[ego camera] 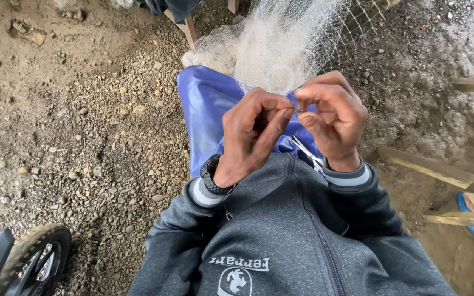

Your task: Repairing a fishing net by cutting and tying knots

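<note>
I pinch a thin strand of the white see-through fishing net (281,49) between my left hand (253,134) and my right hand (333,118), fingertips almost touching. The net runs away from me, piled long over the blue plastic sheet (204,109) on my lap. Much net looks unchecked. Grey pebbly ground (83,137) lies around

Soft even daylight, brighter top right; faint shadows, no glare; sharp centre, slight wide-angle edge stretch.
</note>
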